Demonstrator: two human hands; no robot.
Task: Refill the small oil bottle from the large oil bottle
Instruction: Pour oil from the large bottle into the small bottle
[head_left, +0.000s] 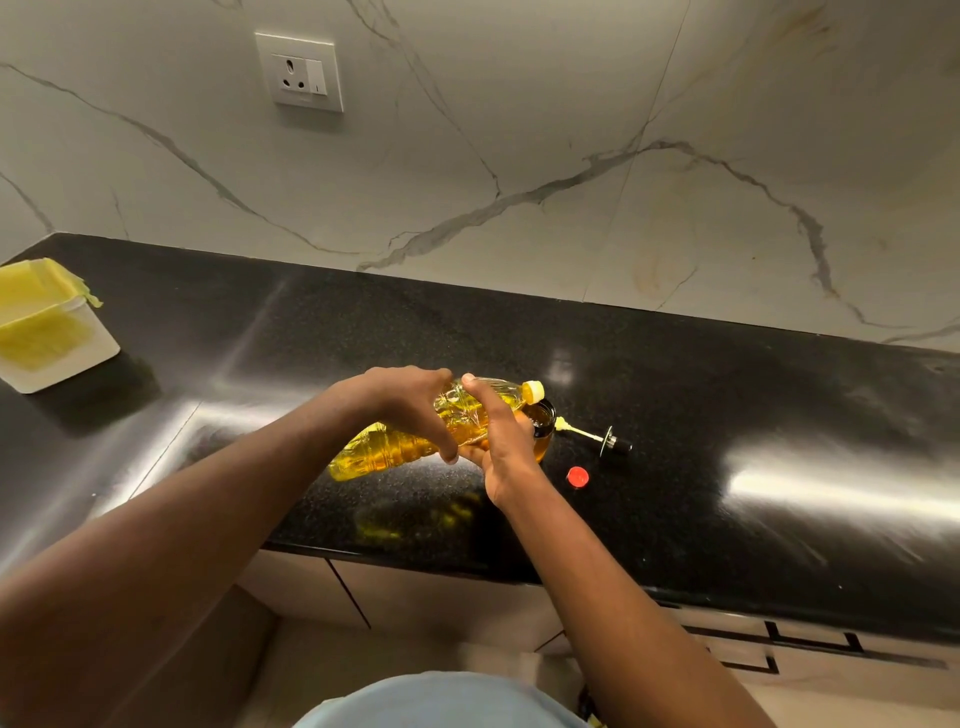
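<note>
Left hand (410, 402) and right hand (501, 441) both grip the large oil bottle (384, 452), crinkly and yellow, tipped over the small oil bottle (543, 421) near the worktop's (727, 415) front edge, with lots of room to the right.

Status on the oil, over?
Left hand, right hand grip tilted clear plastic large oil bottle. Neck over small amber glass bottle. Red cap, metal pourer aside.
</note>
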